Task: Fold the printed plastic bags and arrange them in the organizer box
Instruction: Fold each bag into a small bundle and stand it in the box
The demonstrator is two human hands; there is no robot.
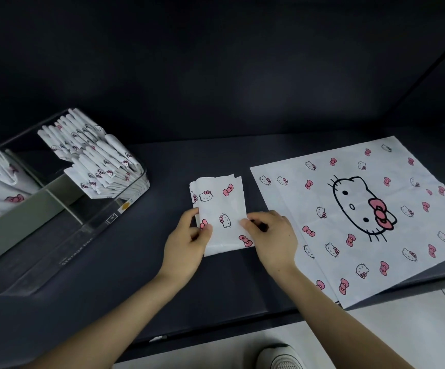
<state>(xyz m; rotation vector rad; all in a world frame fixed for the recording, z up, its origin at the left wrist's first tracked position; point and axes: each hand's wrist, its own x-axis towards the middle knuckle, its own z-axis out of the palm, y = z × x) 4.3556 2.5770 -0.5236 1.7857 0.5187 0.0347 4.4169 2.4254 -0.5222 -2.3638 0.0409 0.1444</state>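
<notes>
Head camera: my left hand [189, 242] and right hand [273, 235] pinch the folded bag [220, 202] by its sides, fingers curled; I'd square the edges, then crease flat.

- Dim overall: the dark wall [216, 62] and dark tabletop [136, 275] soak up the light, and the upper half sinks to near black
- Light comes from above; the white folded bag [220, 209] and the flat bag [362, 182] read bright, not washed out
- Soft, faint shadows sit under the left hand [186, 238] and right hand [274, 235]
- The clear organizer box [77, 251] carries pale reflections along its front wall and rim
- The pale floor [402, 328] at lower right is the brightest patch
- Wide-angle bending curves the tabletop's near edge and stretches shapes toward the bottom corners
- Slight softness throughout; the shoe [282, 358] at the bottom edge is blurred
</notes>
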